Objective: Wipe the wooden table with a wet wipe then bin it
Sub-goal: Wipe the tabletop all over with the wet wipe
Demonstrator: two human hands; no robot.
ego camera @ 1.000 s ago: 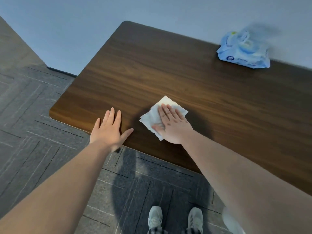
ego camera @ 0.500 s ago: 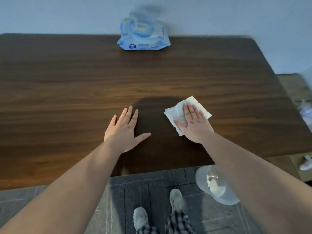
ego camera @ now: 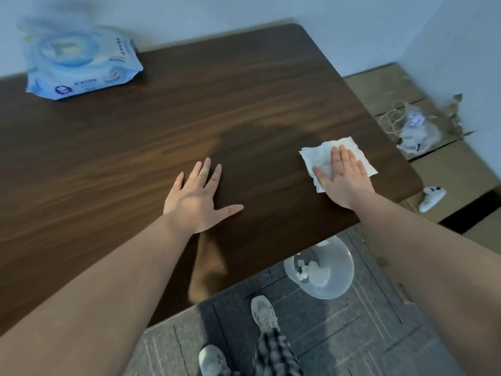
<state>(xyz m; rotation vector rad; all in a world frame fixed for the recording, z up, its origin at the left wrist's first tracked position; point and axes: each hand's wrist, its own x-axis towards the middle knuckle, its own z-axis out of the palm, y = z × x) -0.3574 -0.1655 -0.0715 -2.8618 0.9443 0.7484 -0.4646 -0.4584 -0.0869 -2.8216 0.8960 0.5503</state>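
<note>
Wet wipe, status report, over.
Right hand flat on wet wipe, near table right edge. Left hand flat, empty. Bin on floor below. Path clear.

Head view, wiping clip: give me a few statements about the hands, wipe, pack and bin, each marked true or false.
1. The right hand presses flat on the wet wipe. True.
2. The left hand holds a second wipe. False: it lies flat and empty on the wooden table.
3. The wipe pack sits at the table's far left. True.
4. The bin stands on the table. False: it is on the floor by the table's near edge.
5. The bin is empty. False: white crumpled pieces lie inside.
</note>
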